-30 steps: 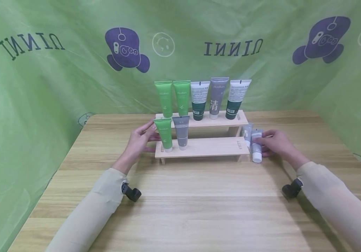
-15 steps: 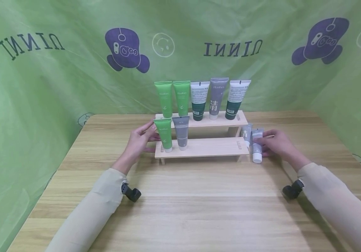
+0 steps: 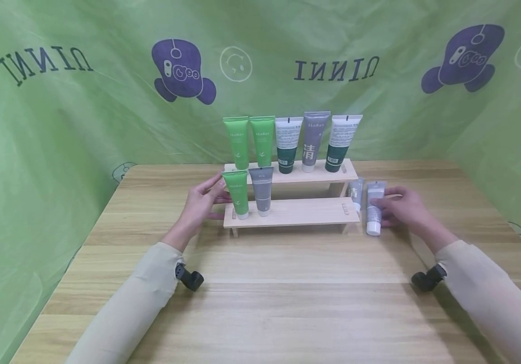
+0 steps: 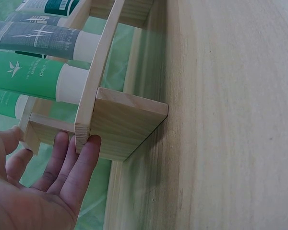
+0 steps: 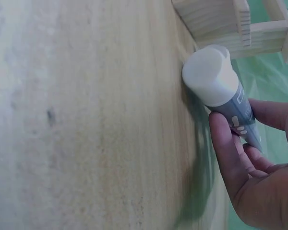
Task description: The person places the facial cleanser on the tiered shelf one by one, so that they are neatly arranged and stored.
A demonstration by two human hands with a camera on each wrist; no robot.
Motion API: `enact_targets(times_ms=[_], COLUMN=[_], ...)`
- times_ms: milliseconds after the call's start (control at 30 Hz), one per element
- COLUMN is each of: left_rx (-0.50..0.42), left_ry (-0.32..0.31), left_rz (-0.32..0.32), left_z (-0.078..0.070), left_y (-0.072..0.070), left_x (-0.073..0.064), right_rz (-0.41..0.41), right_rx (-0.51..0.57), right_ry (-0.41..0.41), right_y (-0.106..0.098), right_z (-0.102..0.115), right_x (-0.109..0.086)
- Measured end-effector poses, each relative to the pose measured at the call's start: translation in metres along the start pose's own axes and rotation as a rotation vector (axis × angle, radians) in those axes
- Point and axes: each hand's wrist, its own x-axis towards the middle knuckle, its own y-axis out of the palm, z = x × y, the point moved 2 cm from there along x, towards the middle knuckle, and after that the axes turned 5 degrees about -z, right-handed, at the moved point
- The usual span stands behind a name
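At the right end of the two-tier wooden rack (image 3: 306, 211), my right hand (image 3: 403, 206) pinches a grey squeeze tube (image 3: 375, 205) with a white cap between thumb and fingers. In the right wrist view the tube's white cap (image 5: 209, 76) points toward the camera, close over the tabletop. Another grey tube (image 3: 356, 191) lies beside the rack, partly hidden by it. My left hand (image 3: 199, 205) touches the rack's left end; in the left wrist view its fingertips (image 4: 92, 143) rest against the end of the lower shelf, with the thumb at the upper shelf.
Two green tubes (image 3: 237, 141), two white-and-green tubes (image 3: 288, 144) and a grey tube (image 3: 314, 141) stand on the upper shelf. A green tube (image 3: 236, 194) and a grey tube (image 3: 262, 189) stand on the left of the lower shelf. A green curtain (image 3: 260, 30) hangs behind the wooden table (image 3: 265, 303).
My right hand has shifted slightly to the right with the grey tube, widening the gap to the other grey tube beside the rack. My left hand stays at the rack's left end.
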Motion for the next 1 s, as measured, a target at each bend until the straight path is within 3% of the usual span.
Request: enact_targets(times_ms=[267, 500, 733, 1000], left_rx=[0.0, 0.002, 0.002, 0.004], left_ry=[0.005, 0.006, 0.003, 0.001], left_rz=[0.002, 0.001, -0.002, -0.004], left_z=[0.0, -0.001, 0.0, 0.0], left_y=[0.0, 0.0, 0.001, 0.0], left_x=[0.0, 0.0, 0.001, 0.0], right_rz=[-0.021, -0.08, -0.142, -0.144], right_rx=[0.036, 0.072, 0.155, 0.326], right_ry=[-0.057, -0.174, -0.303, -0.374], right_y=[-0.002, -0.002, -0.004, -0.005], right_z=[0.002, 0.003, 0.006, 0.016], right_x=[-0.013, -0.023, -0.036, -0.05])
